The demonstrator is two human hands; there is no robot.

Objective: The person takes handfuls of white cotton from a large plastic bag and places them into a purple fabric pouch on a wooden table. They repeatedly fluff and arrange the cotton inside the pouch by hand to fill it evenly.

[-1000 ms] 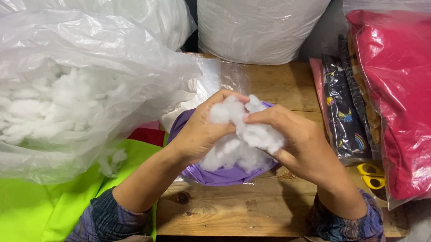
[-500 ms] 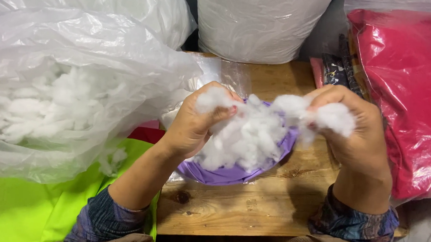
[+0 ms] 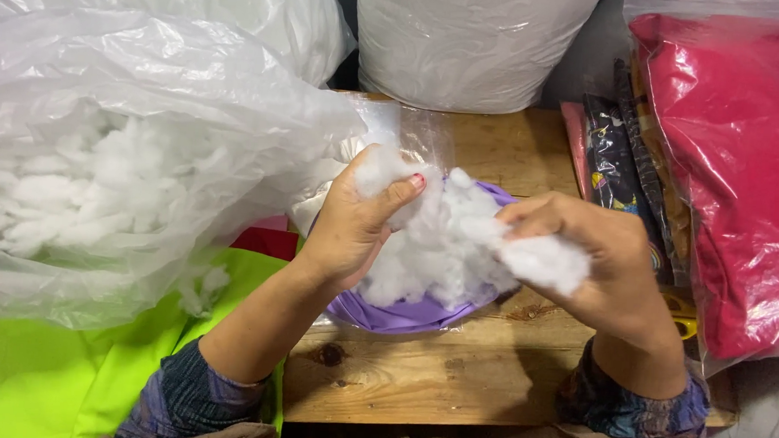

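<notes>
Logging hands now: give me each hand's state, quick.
Left hand: closed, gripping the white stuffing.
Right hand: closed, pinching a tuft of the same stuffing.

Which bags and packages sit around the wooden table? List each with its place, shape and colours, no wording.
Clear plastic bag: left, large, crumpled, holds white fluffy stuffing.
White sack: top centre, bulging, pale translucent plastic.
Red package: right, clear glossy bag over folded red fabric.
Dark printed packets: beside the red package, flat, black with coloured figures.
Small clear wrapper: on the table behind the hands, crinkled.
</notes>
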